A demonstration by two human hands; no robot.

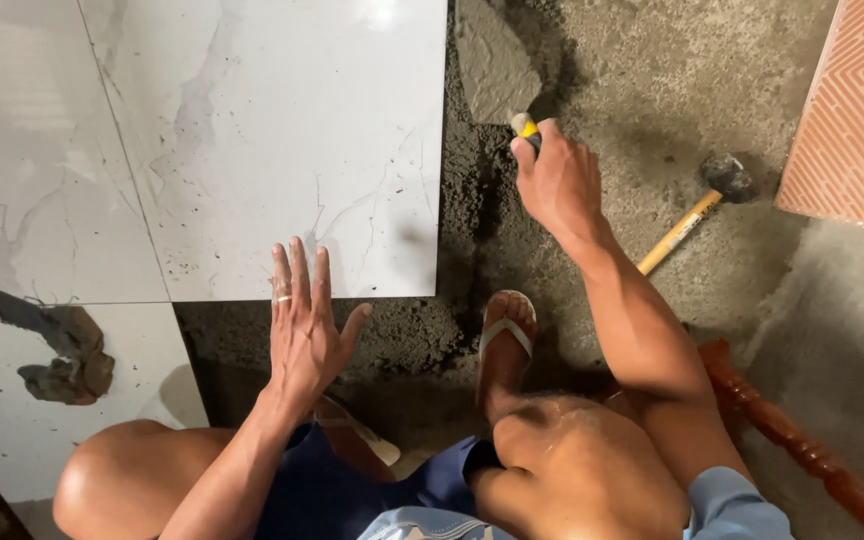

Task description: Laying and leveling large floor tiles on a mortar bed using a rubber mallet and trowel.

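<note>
My left hand [304, 318] lies flat, fingers spread, on the near edge of a large white marble-look tile [282, 130] set in grey mortar [472, 215]. A ring sits on one finger. My right hand [557, 180] is closed around the yellow and blue handle of a trowel [497, 65], whose grey blade rests on the wet mortar just right of the tile. My foot in a sandal [505, 345] stands on the mortar between my hands.
A rubber mallet [697, 205] with a yellow handle lies on the mortar at the right. An orange ribbed tile [852, 120] leans at the upper right. More white tiles [32, 170] lie at the left, one with a dark cloth [67, 360] on it. A red turned post [802, 440] lies lower right.
</note>
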